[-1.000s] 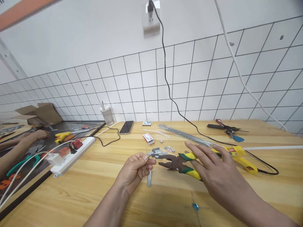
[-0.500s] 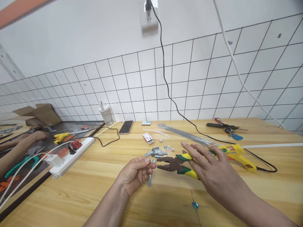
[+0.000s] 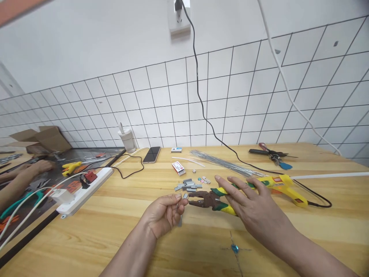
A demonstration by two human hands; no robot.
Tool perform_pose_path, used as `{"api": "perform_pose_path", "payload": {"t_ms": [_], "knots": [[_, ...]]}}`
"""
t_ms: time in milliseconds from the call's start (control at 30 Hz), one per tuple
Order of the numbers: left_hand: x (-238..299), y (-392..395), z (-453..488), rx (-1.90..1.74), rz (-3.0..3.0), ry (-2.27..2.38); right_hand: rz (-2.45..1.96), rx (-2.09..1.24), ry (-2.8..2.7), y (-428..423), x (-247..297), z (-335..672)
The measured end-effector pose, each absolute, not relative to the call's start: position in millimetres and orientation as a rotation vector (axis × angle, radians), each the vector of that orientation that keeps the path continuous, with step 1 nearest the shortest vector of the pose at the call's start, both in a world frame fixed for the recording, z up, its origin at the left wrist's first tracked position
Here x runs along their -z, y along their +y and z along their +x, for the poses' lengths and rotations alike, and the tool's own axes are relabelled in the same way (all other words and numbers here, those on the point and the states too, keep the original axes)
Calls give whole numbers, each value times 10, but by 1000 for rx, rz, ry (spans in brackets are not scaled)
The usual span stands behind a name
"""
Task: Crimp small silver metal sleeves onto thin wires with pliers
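Observation:
My left hand (image 3: 164, 215) pinches a small silver metal piece (image 3: 185, 196) between thumb and fingers; a thin wire seems to stick out below it. Combination pliers (image 3: 205, 200) with rusty brown jaws and yellow-green handles are in my right hand (image 3: 256, 209). Their jaws stand slightly apart, pointing left, right beside the metal piece; whether they touch it I cannot tell. Behind the jaws lies a small heap of silver metal clips (image 3: 188, 186). Nearer to me, a blue gem (image 3: 235, 248) with thin wires crossing at it rests on the table.
Behind the pliers lie a bundle of metal wires (image 3: 225, 163) and a yellow glue gun (image 3: 291, 189). A small box (image 3: 178, 168), a phone (image 3: 152, 154) and a white power strip (image 3: 98, 184) are further left. Another person's hand (image 3: 43, 166) is at the far left.
The view has shifted slightly, so everything sits a little further left. Both hands keep their hold, and the pliers stay beside the metal piece.

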State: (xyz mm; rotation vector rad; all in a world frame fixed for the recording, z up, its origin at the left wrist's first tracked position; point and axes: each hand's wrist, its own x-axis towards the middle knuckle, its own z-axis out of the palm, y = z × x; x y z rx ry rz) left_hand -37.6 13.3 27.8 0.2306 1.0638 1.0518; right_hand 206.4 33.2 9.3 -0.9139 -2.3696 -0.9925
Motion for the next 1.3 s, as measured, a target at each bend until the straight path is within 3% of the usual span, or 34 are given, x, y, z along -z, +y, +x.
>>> {"api": "perform_pose_path", "payload": {"t_ms": [1300], "knots": [[-218,161,-398,-1000,104,992,-953,947,-2440,330,-117,2085]]}}
